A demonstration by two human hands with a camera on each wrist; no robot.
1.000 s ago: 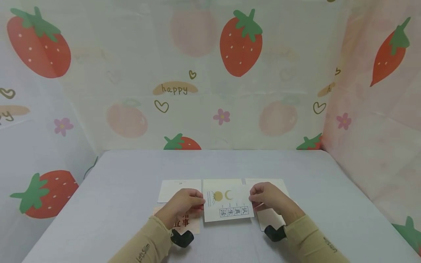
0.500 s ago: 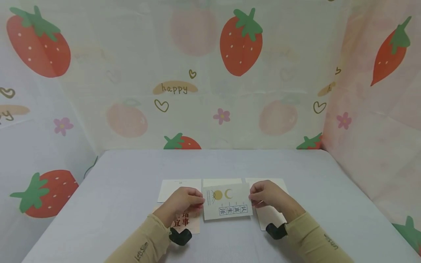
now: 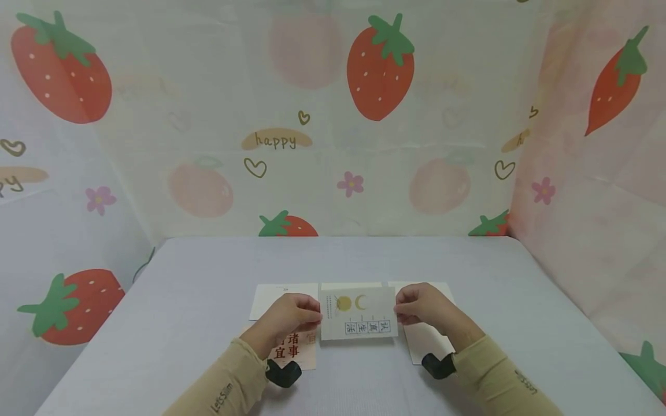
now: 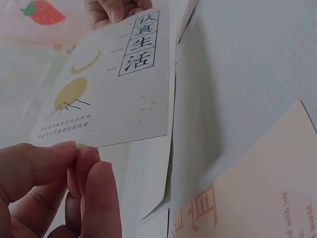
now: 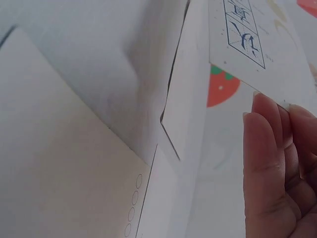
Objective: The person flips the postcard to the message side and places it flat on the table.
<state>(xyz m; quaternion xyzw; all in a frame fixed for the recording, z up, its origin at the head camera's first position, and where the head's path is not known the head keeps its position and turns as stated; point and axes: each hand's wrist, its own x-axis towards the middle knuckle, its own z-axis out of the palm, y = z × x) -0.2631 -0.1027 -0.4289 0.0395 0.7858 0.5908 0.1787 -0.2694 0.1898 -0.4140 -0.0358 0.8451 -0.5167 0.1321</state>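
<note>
A white postcard with a gold sun, a crescent moon and boxed blue characters hangs above the table, tilted, its printed face towards me. My left hand pinches its left edge between thumb and fingers. At the opposite edge, my right hand pinches it likewise. Below the left hand lies a peach postcard with red characters, partly covered by that hand. A blank-looking card lies beneath the right hand. The left wrist view shows the held card's front, with the left hand at its near edge.
Behind the held card, a row of pale cards lies on the white table: a left one, a mostly hidden middle one and a right one. Strawberry-print cloth walls the back and sides.
Both hands have shifted slightly away from me. The postcard's lower edge has risen and the card has tilted, looking shorter now. More of the peach card's red characters shows.
</note>
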